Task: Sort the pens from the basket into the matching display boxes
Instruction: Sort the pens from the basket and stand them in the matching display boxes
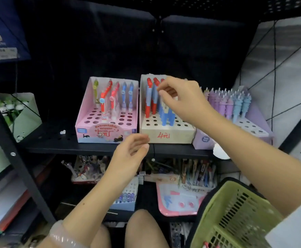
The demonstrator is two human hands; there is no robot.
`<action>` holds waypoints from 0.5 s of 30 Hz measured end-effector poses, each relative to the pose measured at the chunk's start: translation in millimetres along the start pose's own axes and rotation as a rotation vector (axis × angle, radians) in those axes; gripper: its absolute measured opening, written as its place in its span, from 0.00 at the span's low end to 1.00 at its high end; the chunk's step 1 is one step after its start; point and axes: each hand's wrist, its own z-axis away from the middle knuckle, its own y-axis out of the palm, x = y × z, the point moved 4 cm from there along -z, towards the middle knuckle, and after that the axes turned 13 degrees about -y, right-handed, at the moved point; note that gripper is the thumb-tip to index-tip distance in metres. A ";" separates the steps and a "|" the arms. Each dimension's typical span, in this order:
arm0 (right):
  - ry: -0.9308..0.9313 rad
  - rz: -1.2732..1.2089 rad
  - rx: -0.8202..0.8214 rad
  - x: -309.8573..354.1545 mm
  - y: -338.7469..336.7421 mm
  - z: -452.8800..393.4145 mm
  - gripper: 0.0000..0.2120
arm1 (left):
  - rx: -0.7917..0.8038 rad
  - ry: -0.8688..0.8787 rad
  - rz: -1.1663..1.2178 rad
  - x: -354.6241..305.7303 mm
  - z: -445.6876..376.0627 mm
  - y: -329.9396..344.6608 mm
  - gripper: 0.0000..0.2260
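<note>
A pale translucent bangle [63, 235] circles the left wrist; a white sleeve [294, 224] covers the right upper arm.

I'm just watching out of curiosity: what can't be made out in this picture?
- Head view: the right hand hides the pens behind it in the beige box.
- Green basket: cut off by the bottom edge.
- Pink box lettering: too blurred to read.

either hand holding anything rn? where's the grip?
Right hand seems to pinch a blue pen near its top over the middle box; contact is blurred. Left hand holds nothing.
</note>
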 end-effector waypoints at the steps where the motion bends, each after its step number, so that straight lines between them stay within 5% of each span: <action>1: -0.015 -0.025 0.028 0.5 -1.2 17.9 0.08 | 0.049 -0.016 0.003 6.4 3.8 14.0 0.09; 12: 0.515 -0.128 0.466 -78.8 29.2 304.5 0.07 | 0.521 -0.064 -0.288 84.2 57.1 170.8 0.07; 15: 0.591 -0.121 0.771 -97.6 49.0 384.6 0.12 | 0.605 -0.012 -0.447 94.2 64.6 192.3 0.09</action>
